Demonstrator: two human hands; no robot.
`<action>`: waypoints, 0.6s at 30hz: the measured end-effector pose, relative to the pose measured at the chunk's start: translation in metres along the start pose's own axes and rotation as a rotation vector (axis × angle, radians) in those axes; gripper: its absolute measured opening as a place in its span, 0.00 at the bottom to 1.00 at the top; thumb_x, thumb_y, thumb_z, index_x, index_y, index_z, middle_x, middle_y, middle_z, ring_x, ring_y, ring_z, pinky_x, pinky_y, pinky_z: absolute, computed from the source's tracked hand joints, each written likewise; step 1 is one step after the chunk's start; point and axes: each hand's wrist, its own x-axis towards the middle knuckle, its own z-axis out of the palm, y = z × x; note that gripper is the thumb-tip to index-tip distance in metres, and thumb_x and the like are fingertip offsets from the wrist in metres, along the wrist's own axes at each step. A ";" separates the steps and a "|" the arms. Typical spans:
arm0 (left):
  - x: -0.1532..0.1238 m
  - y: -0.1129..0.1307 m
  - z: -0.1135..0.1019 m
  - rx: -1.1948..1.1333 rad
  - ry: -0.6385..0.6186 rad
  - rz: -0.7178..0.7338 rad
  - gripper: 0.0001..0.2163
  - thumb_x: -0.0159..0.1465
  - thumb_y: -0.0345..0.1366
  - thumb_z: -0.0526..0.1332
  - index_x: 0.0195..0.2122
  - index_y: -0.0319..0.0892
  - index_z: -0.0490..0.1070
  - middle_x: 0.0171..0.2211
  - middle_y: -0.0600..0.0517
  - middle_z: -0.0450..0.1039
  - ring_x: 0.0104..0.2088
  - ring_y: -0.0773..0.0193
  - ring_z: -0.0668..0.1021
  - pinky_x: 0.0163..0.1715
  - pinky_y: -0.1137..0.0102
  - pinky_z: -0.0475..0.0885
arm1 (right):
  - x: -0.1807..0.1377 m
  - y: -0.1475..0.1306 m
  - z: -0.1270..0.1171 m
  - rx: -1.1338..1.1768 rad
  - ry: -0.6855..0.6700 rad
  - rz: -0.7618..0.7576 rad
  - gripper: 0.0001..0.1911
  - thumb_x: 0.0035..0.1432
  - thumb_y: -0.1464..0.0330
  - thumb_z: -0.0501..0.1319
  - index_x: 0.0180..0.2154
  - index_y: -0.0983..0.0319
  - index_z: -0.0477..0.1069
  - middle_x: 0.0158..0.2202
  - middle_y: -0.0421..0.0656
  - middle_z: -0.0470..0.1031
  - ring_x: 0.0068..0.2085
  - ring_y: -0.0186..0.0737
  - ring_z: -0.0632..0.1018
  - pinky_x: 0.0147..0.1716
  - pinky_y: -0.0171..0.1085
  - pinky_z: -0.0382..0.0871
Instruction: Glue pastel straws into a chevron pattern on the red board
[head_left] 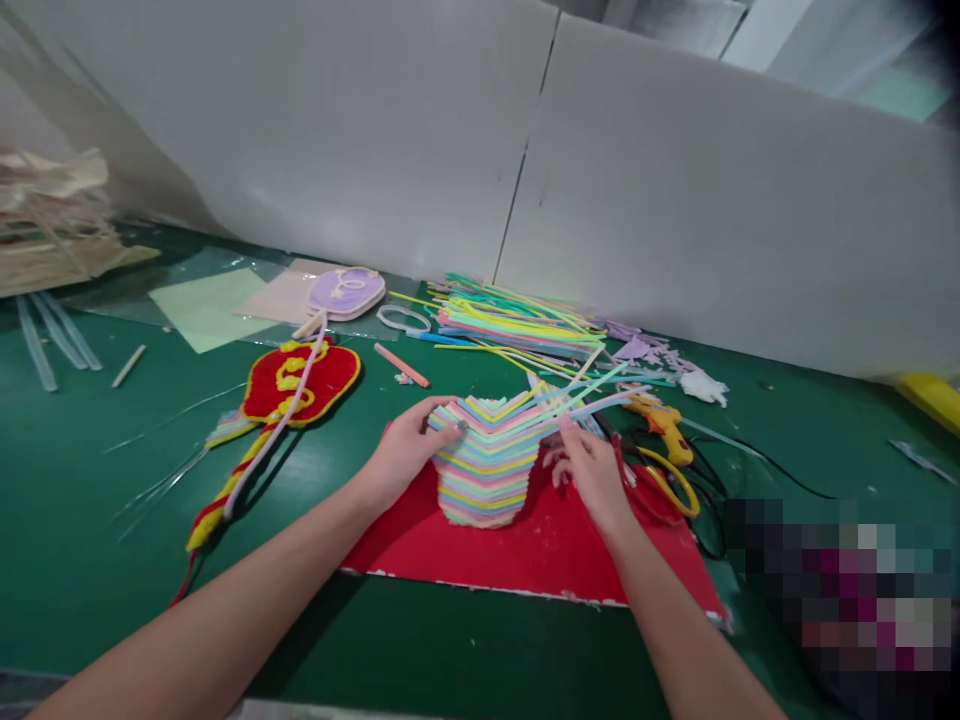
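Note:
A striped piece made of pastel strips (486, 462) lies on a red board (525, 550) in the middle of the green table. My left hand (405, 450) grips its upper left edge, fingers curled on it. At the piece's right edge, my right hand (589, 468) has its fingers pinched together on long loose strips (592, 395) that stick out to the right. What exactly sits between those fingertips is hard to make out.
A pile of coloured strips (517, 320) lies behind. A red and yellow ornament (296, 385) and a purple one (345, 292) lie to the left. A glue gun (664, 420) and scissors (667, 485) lie at the right. White boards (675, 180) wall the table's back.

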 end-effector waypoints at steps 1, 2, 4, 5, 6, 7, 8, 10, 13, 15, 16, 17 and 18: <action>0.000 0.001 0.000 0.009 -0.012 0.000 0.24 0.50 0.44 0.71 0.47 0.42 0.72 0.41 0.50 0.78 0.40 0.57 0.78 0.41 0.67 0.72 | 0.000 0.000 0.002 0.049 -0.040 0.033 0.28 0.48 0.42 0.60 0.22 0.61 0.66 0.16 0.39 0.69 0.14 0.33 0.68 0.11 0.31 0.58; -0.001 0.002 0.000 0.013 -0.023 -0.001 0.24 0.49 0.44 0.72 0.47 0.42 0.73 0.41 0.50 0.78 0.41 0.57 0.78 0.41 0.67 0.72 | -0.001 0.000 0.004 0.086 -0.074 0.051 0.27 0.46 0.43 0.62 0.21 0.61 0.65 0.15 0.38 0.68 0.14 0.32 0.68 0.10 0.30 0.56; -0.002 0.004 0.002 -0.021 -0.019 -0.022 0.24 0.49 0.45 0.72 0.45 0.41 0.74 0.41 0.49 0.79 0.42 0.55 0.78 0.42 0.67 0.72 | -0.002 -0.001 0.008 0.122 -0.113 0.061 0.27 0.45 0.45 0.65 0.21 0.62 0.65 0.13 0.37 0.67 0.12 0.29 0.66 0.10 0.29 0.54; -0.002 0.006 0.003 -0.052 -0.004 -0.037 0.23 0.49 0.47 0.71 0.44 0.41 0.75 0.41 0.48 0.79 0.43 0.55 0.78 0.43 0.67 0.72 | -0.003 -0.002 0.009 0.129 -0.120 0.060 0.26 0.46 0.46 0.65 0.20 0.62 0.65 0.13 0.37 0.67 0.12 0.28 0.64 0.10 0.28 0.52; -0.003 0.007 0.004 -0.085 0.016 -0.052 0.23 0.49 0.48 0.71 0.43 0.40 0.76 0.41 0.47 0.79 0.44 0.54 0.78 0.43 0.66 0.72 | -0.004 -0.002 0.009 0.135 -0.123 0.059 0.25 0.47 0.47 0.65 0.20 0.62 0.65 0.13 0.37 0.67 0.11 0.27 0.63 0.10 0.28 0.51; -0.003 0.008 0.005 -0.113 0.036 -0.067 0.24 0.49 0.50 0.70 0.42 0.39 0.76 0.40 0.47 0.79 0.44 0.53 0.78 0.43 0.66 0.72 | -0.005 -0.002 0.010 0.143 -0.123 0.060 0.25 0.48 0.48 0.65 0.19 0.63 0.65 0.12 0.37 0.67 0.11 0.26 0.63 0.10 0.28 0.51; -0.003 0.009 0.006 -0.133 0.054 -0.078 0.24 0.49 0.52 0.69 0.41 0.39 0.76 0.40 0.46 0.79 0.43 0.53 0.78 0.42 0.66 0.72 | -0.005 -0.002 0.010 0.151 -0.122 0.061 0.26 0.48 0.48 0.65 0.19 0.63 0.65 0.12 0.37 0.67 0.11 0.26 0.63 0.10 0.28 0.51; -0.003 0.009 0.007 -0.150 0.076 -0.087 0.25 0.49 0.53 0.68 0.40 0.38 0.77 0.38 0.46 0.80 0.42 0.53 0.79 0.42 0.65 0.72 | -0.005 -0.003 0.009 0.162 -0.124 0.067 0.25 0.47 0.49 0.66 0.18 0.63 0.65 0.12 0.37 0.67 0.11 0.26 0.64 0.10 0.28 0.52; -0.002 0.008 0.007 -0.172 0.080 -0.099 0.25 0.48 0.53 0.69 0.40 0.38 0.77 0.36 0.47 0.80 0.40 0.54 0.79 0.41 0.65 0.73 | -0.005 -0.004 0.010 0.175 -0.123 0.077 0.25 0.47 0.49 0.66 0.19 0.63 0.65 0.12 0.37 0.67 0.12 0.27 0.64 0.11 0.28 0.52; -0.001 0.006 0.006 -0.179 0.073 -0.106 0.25 0.47 0.53 0.69 0.39 0.38 0.78 0.35 0.47 0.80 0.38 0.54 0.80 0.40 0.65 0.73 | -0.005 -0.005 0.010 0.179 -0.120 0.084 0.25 0.46 0.49 0.67 0.18 0.63 0.65 0.12 0.37 0.67 0.12 0.27 0.64 0.11 0.28 0.52; -0.001 0.005 0.006 -0.178 0.070 -0.108 0.25 0.48 0.54 0.69 0.39 0.38 0.78 0.34 0.47 0.80 0.38 0.54 0.80 0.39 0.65 0.73 | -0.005 -0.005 0.011 0.178 -0.118 0.086 0.25 0.46 0.49 0.67 0.18 0.63 0.65 0.12 0.37 0.67 0.11 0.27 0.64 0.11 0.28 0.52; -0.001 0.004 0.005 -0.174 0.071 -0.106 0.25 0.48 0.53 0.69 0.39 0.38 0.78 0.34 0.47 0.80 0.38 0.54 0.79 0.39 0.65 0.73 | -0.005 -0.005 0.011 0.174 -0.118 0.087 0.25 0.46 0.49 0.67 0.18 0.63 0.65 0.12 0.38 0.67 0.11 0.27 0.64 0.11 0.28 0.52; -0.001 0.004 0.005 -0.167 0.076 -0.101 0.24 0.47 0.53 0.70 0.38 0.38 0.78 0.34 0.47 0.80 0.38 0.55 0.79 0.39 0.66 0.72 | -0.005 -0.004 0.011 0.168 -0.118 0.086 0.25 0.46 0.49 0.67 0.18 0.63 0.65 0.12 0.38 0.67 0.11 0.27 0.64 0.11 0.28 0.52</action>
